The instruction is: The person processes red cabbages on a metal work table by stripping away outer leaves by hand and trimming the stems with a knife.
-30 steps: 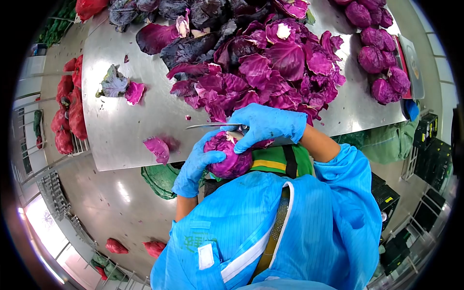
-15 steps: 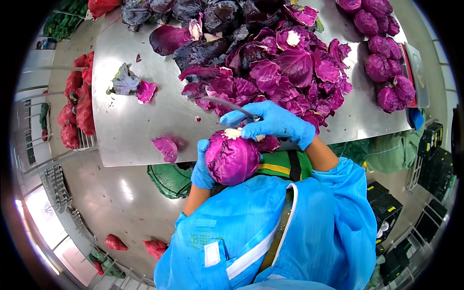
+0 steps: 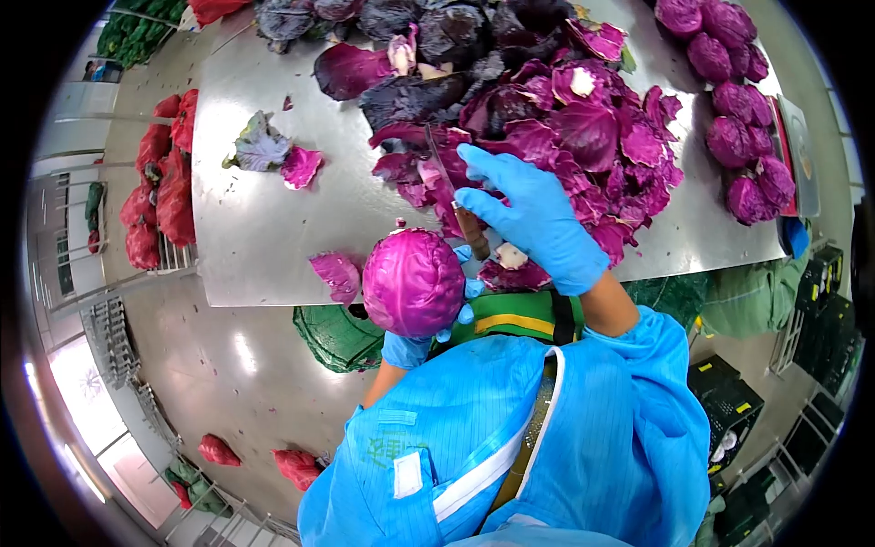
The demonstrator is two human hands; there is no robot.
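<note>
A trimmed purple cabbage [image 3: 415, 281] rests in my left hand [image 3: 467, 296], whose gloved fingers wrap around its right side and underside at the table's near edge. My right hand [image 3: 538, 205], also in a blue glove, is over the steel table with fingers stretched and apart. Beside its fingertips lies a knife [image 3: 472, 232] with a brown handle, its blade pointing away toward the leaves; one finger overlaps the knife near the handle's top. A cut piece with a white stem end [image 3: 510, 256] sits below my right palm. One loose purple leaf [image 3: 336, 276] is left of the cabbage.
A big heap of purple cabbage leaves [image 3: 583, 137] covers the table [image 3: 264, 246] ahead. Several whole cabbages [image 3: 743, 137] line the right side, near a scale [image 3: 800, 155]. Red mesh sacks [image 3: 173, 182] stand at left; black crates [image 3: 725, 397] stand at right.
My right hand has moved away from the cabbage and spread its fingers, and the knife now lies by them. My left hand has turned the cabbage, so its white stem end no longer shows.
</note>
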